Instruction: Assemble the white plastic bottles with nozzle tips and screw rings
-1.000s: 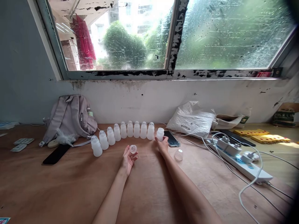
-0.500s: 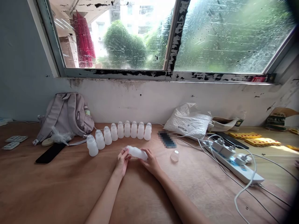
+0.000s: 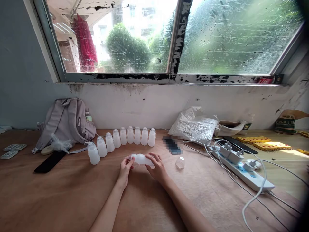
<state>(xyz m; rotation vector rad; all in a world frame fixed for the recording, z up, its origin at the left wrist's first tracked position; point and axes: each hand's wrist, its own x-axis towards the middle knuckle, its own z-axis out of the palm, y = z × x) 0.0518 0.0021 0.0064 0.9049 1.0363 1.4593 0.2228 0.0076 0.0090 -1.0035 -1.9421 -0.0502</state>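
Observation:
A frosted white baby bottle point(image 3: 142, 159) lies sideways between my two hands, just above the table point(image 3: 72, 199). My left hand point(image 3: 125, 170) is closed on its left end, where the top is partly covered by my fingers. Around the right end, the bottle's base, my right hand point(image 3: 156, 167) is wrapped with the fingers over the top side. To the right of my right hand a clear dome-shaped cap point(image 3: 180, 163) rests on the table. Beyond my hands, several similar bottles point(image 3: 109, 142) stand upright in a curved row, with clear caps on top.
A grey backpack point(image 3: 65, 119) and a black phone point(image 3: 50, 161) are at the left. On the right lie a silver-white bag point(image 3: 193, 124), a dark pixelated item point(image 3: 172, 145), and a white power strip point(image 3: 248, 175) with plugs and looping cables. Behind is a wall with a window point(image 3: 116, 48).
The bottle has shifted slightly right and turned nearer to level. My right fingers have moved from its underside end to over its top side. The camera view has shifted a little.

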